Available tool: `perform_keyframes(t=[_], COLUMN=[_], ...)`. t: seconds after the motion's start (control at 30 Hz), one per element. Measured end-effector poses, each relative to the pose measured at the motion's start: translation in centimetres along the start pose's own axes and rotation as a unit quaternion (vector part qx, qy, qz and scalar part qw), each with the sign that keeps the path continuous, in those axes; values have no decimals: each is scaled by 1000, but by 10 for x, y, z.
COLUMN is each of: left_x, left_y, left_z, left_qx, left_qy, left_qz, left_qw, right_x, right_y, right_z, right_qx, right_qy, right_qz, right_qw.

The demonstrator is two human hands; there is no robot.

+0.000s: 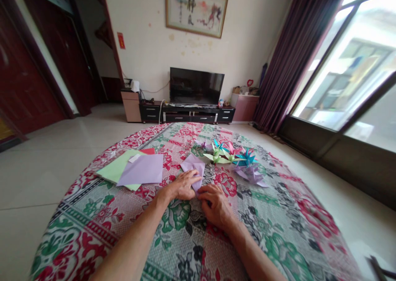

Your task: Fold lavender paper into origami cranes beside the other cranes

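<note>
A partly folded sheet of purple origami paper (193,162) lies on the table in front of me, its near part under my fingers. My left hand (185,185) presses it down from the left, fingers bent and close together over its middle. At its near corner, the curled fingers of my right hand (215,204) pinch the edge; the fingertips partly hide the fold. Several finished paper cranes stand beyond my right hand: a light green crane (216,155), a blue crane (246,157), a pink crane (233,150) and a purple crane (252,174).
Left of my hands lies a stack of square sheets, with purple paper (144,172) over green paper (114,167) and a red corner showing. A patterned cloth (130,231) covers the round table. Beyond it stand a television (196,86) and a low cabinet (188,115).
</note>
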State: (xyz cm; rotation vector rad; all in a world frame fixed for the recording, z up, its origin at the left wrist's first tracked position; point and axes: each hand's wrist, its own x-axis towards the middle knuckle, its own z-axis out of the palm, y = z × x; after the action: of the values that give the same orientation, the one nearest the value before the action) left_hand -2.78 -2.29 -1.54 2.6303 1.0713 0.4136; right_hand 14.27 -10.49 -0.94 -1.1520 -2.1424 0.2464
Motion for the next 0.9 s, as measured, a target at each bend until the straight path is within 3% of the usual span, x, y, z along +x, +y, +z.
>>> perform_keyframes(t=[0.2, 0.43, 0.6, 0.77, 0.9], left_x=[-1, -1, -1, -3, -4], left_y=[5, 6, 5, 11, 15], left_z=[-4, -5, -5, -10, -14], left_qx=[9, 14, 14, 10, -11], left_qy=[-8, 3, 0, -12, 2], left_qz=[-8, 9, 5, -17, -6], left_qw=[1000, 1000, 1000, 1000, 1000], right_x=[3, 2, 1, 15, 28], right_y=[4, -1, -2, 11, 20], right_z=[-1, -5, -5, 0, 0], right_qx=[3, -29, -7, -30, -86], right_qy=[44, -20, -19, 53, 24], right_qz=[32, 3, -5, 46, 63], right_qw=[999, 999, 1000, 997, 994])
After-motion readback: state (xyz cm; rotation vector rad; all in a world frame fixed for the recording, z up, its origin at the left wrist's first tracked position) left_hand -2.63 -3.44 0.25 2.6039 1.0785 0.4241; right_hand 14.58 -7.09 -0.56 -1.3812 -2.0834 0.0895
